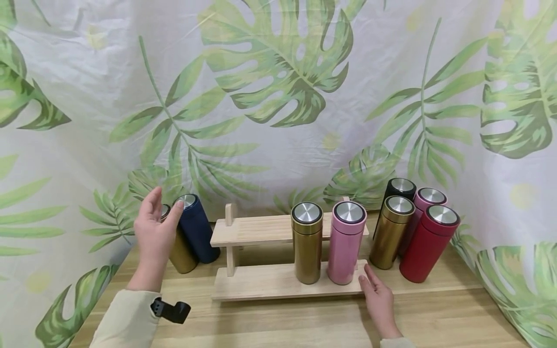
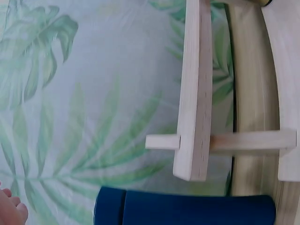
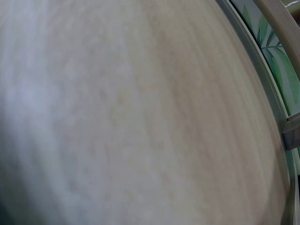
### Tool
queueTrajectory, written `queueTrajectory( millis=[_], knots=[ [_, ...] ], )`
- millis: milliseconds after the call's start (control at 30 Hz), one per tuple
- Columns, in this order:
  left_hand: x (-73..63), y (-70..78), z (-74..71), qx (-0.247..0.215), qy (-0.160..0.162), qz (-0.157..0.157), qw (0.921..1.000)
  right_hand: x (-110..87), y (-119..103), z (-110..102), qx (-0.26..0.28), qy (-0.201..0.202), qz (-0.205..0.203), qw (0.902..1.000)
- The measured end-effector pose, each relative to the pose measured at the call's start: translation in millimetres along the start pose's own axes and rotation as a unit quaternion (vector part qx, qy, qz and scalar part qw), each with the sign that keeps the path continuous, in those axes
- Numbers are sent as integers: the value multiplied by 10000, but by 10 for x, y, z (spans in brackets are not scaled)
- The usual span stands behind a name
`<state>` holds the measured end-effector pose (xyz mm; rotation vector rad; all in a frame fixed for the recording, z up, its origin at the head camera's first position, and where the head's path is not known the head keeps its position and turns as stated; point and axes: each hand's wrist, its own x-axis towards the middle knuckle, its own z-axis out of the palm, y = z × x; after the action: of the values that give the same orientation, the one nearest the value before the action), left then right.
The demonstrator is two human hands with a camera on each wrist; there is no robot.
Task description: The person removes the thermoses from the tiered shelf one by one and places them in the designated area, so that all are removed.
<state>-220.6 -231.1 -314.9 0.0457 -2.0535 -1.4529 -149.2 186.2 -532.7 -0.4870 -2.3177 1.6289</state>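
In the head view my left hand [image 1: 156, 229] is raised at the left, fingers spread from the thumb, holding nothing. Behind it stand a gold thermos bottle [image 1: 183, 251], partly hidden, and a navy blue thermos bottle [image 1: 199, 232]. The left wrist view shows the blue bottle [image 2: 197, 208] beside the shelf's end. My right hand [image 1: 379, 299] touches the right end of the lower board of a two-tier wooden shelf [image 1: 256, 280], fingers mostly straight. On that board stand a gold bottle [image 1: 307, 251] and a pink bottle [image 1: 344, 251], side by side and upright.
Right of the shelf stands a group of bottles: a black one [image 1: 387, 195], a gold one [image 1: 388, 241], a pink one [image 1: 418, 208] and a red one [image 1: 426, 251]. A leaf-print cloth [image 1: 270, 159] hangs behind the wooden table [image 1: 261, 324].
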Motion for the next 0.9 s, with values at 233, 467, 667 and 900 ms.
queueTrajectory(
  millis=[233, 467, 667, 900],
  knots=[
    [-182, 92, 171, -73, -562, 218, 9982, -4, -3, -3, 13, 15, -18, 10000],
    [-355, 212, 417, -213, -1159, 355, 9924, -9, -10, -3, 22, 12, 43, 10000],
    [-477, 294, 653, -653, -1610, 330, 9842, -18, -20, -8, 7, 37, 56, 10000],
    [-643, 339, 895, -1103, -2137, 204, 9704, -13, -14, 3, -71, 66, 7, 10000]
  ],
)
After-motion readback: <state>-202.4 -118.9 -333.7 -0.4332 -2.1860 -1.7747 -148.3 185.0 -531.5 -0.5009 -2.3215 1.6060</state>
